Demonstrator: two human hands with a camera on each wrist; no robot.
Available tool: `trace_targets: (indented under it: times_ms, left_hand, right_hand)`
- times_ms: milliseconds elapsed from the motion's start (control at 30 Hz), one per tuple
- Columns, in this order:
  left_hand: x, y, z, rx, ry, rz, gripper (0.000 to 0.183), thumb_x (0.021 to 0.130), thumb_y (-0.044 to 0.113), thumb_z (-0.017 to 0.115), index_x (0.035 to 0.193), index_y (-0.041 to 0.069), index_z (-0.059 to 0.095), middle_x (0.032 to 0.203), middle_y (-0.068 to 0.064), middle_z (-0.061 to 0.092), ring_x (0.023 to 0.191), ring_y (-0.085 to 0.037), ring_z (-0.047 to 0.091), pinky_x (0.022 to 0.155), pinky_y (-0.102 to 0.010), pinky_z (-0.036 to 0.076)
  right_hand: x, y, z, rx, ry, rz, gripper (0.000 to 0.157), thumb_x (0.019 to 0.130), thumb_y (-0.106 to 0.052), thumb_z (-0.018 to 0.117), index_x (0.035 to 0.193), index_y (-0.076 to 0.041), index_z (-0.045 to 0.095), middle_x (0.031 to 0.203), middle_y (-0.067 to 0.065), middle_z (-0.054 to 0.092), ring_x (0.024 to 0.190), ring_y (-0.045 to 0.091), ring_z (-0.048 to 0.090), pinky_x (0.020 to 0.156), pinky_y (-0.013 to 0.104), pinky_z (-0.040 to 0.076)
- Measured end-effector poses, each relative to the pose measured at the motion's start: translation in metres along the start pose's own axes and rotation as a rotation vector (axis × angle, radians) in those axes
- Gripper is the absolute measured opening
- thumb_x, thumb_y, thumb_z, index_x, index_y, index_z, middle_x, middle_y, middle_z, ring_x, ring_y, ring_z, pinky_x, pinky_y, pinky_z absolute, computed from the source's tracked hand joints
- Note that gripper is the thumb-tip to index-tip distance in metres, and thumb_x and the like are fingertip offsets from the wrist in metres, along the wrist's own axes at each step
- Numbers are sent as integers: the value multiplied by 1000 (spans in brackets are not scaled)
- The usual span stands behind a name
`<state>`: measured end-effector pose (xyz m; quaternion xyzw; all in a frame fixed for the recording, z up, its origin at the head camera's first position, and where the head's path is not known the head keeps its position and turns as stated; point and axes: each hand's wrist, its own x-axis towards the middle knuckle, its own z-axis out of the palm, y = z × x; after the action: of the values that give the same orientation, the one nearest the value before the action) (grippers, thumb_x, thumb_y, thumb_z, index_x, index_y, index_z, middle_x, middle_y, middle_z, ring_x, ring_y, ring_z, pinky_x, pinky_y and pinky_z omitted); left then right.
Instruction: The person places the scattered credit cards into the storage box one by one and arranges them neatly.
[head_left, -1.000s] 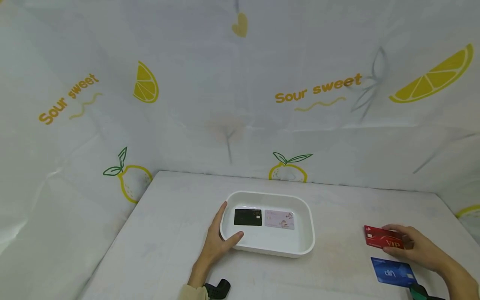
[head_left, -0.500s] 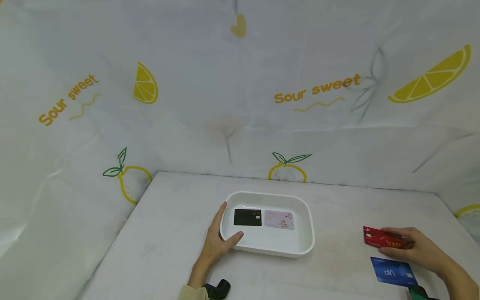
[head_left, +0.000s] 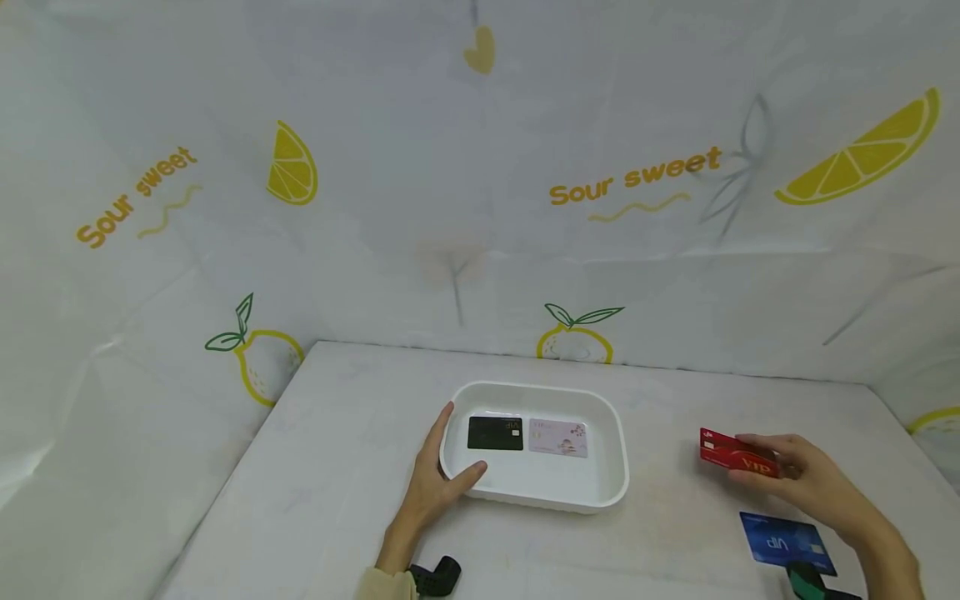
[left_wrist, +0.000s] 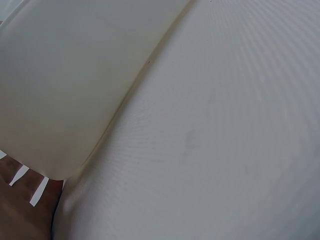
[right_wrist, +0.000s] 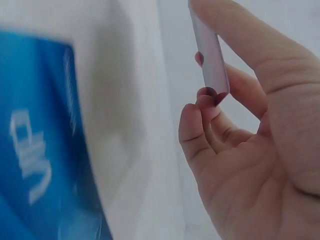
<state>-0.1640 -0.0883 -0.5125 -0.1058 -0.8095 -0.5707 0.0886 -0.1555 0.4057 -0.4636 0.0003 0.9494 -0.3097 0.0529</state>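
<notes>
A white tray [head_left: 551, 492] sits on the table with a black VIP card [head_left: 495, 433] and a pale pink VIP card [head_left: 558, 437] lying flat inside, side by side. My left hand [head_left: 438, 487] grips the tray's near left corner, thumb at the front rim and fingers along the left side; the left wrist view shows these fingers [left_wrist: 32, 185] partly behind the tray wall [left_wrist: 85, 75]. To the right, my right hand [head_left: 802, 479] pinches a red VIP card [head_left: 738, 454] between thumb and fingers, raised off the table. A blue VIP card [head_left: 783, 542] lies below that hand.
A white-covered table [head_left: 337, 442] bears the tray and cards. Behind it rises a white sheet [head_left: 405, 208] printed with lemons and lettering. A black strap piece [head_left: 438, 577] shows at my left wrist, a black and green one [head_left: 810, 581] at my right.
My right hand has lifted the red card and carried it left, away from the blue card. The left hand, the tray and its two cards have stayed put.
</notes>
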Motion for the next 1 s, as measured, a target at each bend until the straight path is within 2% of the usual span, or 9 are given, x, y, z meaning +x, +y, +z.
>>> trace_targets:
  times_ms: [100, 167, 433, 533, 633, 767, 1000]
  left_hand:
    - [0, -1, 0, 1, -3, 1, 98, 79, 30, 80, 161, 10, 30, 164, -16, 38, 150, -35, 41, 121, -57, 34]
    - [0, -2, 0, 5, -3, 7, 99, 79, 29, 80, 161, 9, 30, 164, -17, 38, 149, -35, 42, 120, -57, 35]
    - [0, -1, 0, -4, -6, 1, 97, 80, 30, 80, 162, 14, 30, 165, -13, 38, 150, -32, 42, 122, -53, 34]
    - [0, -1, 0, -13, -8, -4, 98, 80, 29, 80, 162, 15, 29, 165, -12, 38, 150, -32, 41, 122, -52, 34]
    - [1, -1, 0, -12, -9, -1, 98, 80, 29, 80, 162, 14, 29, 165, -13, 37, 150, -32, 41, 122, -52, 34]
    - [1, -2, 0, -4, -6, 2, 98, 79, 29, 80, 162, 14, 30, 165, -13, 38, 149, -32, 42, 121, -53, 36]
    - [0, -3, 0, -3, -2, 11, 98, 79, 29, 80, 162, 15, 30, 164, -12, 39, 148, -31, 42, 121, -51, 37]
  right_hand:
    - [1, -12, 2, 27, 16, -31, 69, 91, -32, 78, 142, 7, 52, 128, 31, 55, 109, 41, 53, 67, 22, 53]
    - [1, -21, 4, 43, 22, -46, 67, 91, -30, 78, 142, 7, 53, 128, 32, 55, 106, 39, 54, 66, 19, 53]
    - [3, -67, 16, 130, 4, -46, 67, 90, -31, 79, 142, 4, 55, 134, 32, 54, 114, 42, 56, 72, 23, 59]
    - [3, -86, 23, 147, -7, -78, 66, 88, -31, 81, 140, 3, 58, 131, 28, 57, 113, 38, 57, 74, 26, 61]
    - [4, -104, 30, 165, -19, -123, 63, 86, -29, 83, 137, 2, 61, 126, 24, 59, 111, 34, 58, 73, 23, 60]
    - [5, -124, 38, 202, -56, -165, 60, 85, -29, 83, 134, 0, 64, 125, 20, 61, 111, 30, 57, 74, 19, 58]
    - [8, -151, 50, 306, -154, -208, 55, 86, -29, 82, 133, -4, 67, 122, 15, 63, 108, 25, 55, 75, 20, 54]
